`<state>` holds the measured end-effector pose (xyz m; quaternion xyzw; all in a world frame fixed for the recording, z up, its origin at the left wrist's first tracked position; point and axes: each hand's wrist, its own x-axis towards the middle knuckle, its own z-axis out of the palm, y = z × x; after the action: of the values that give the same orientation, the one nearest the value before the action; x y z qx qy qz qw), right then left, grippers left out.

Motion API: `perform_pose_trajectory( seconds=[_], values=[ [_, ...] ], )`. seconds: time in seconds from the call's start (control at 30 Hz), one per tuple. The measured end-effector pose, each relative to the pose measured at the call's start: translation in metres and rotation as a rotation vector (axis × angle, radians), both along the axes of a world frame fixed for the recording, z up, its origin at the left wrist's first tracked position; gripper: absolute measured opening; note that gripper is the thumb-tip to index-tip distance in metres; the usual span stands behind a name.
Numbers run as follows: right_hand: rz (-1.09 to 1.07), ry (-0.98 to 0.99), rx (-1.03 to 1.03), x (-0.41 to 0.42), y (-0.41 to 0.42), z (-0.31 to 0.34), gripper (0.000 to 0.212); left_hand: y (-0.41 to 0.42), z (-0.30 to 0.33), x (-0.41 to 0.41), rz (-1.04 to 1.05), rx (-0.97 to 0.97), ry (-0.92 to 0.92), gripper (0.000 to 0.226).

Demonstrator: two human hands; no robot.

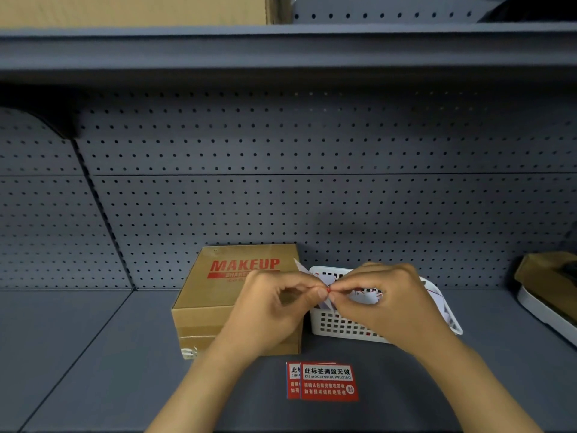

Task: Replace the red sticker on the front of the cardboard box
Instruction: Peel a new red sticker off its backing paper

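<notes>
Two red stickers (327, 382), cardboard box (218, 295) reading MAKEUP

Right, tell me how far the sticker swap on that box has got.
Done: the front of the cardboard box shows only a torn white scrap at its lower left, no red sticker. In hand: the left hand and right hand pinch a small red scrap over the white basket. Left: the new red stickers lie unpeeled on the shelf in front of the box.

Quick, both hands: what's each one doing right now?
Left hand: closed, pinching a small red sticker scrap.
Right hand: closed, pinching the same scrap.
</notes>
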<state>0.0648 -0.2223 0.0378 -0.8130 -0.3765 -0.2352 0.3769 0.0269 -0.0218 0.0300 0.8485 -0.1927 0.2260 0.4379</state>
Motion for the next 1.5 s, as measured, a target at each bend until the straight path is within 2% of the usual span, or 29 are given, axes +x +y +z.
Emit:
perform_pose_trajectory(
  seconds=[0.13, 0.3, 0.43, 0.53, 0.97, 1.2, 1.5],
  values=[
    [-0.004, 0.051, -0.001, -0.001, 0.002, -0.001, 0.008, 0.001, -0.002, 0.002, 0.030, 0.189, -0.074, 0.013],
    [0.005, 0.189, 0.049, -0.004, 0.006, 0.000, 0.020, 0.001, -0.002, 0.002, 0.047, 0.299, -0.125, 0.013],
    [-0.038, 0.233, 0.096, -0.003, 0.009, -0.001, 0.017, 0.002, -0.003, 0.003, 0.065, 0.255, -0.115, 0.013],
    [-0.058, 0.235, 0.111, -0.004, 0.012, -0.002, 0.006, 0.004, -0.004, 0.005, 0.074, 0.208, -0.113, 0.010],
    [-0.009, 0.522, 0.209, -0.008, 0.020, 0.002, 0.015, 0.011, -0.001, 0.000, 0.082, 0.178, -0.087, 0.008],
    [-0.148, 0.568, 0.413, -0.004, 0.017, 0.006, 0.015, 0.012, 0.005, -0.001, 0.249, 0.001, 0.012, 0.013],
    [-0.289, 0.575, 0.542, 0.000, -0.011, 0.016, 0.018, 0.020, 0.008, 0.020, 0.302, 0.007, 0.122, 0.017]
  ],
)
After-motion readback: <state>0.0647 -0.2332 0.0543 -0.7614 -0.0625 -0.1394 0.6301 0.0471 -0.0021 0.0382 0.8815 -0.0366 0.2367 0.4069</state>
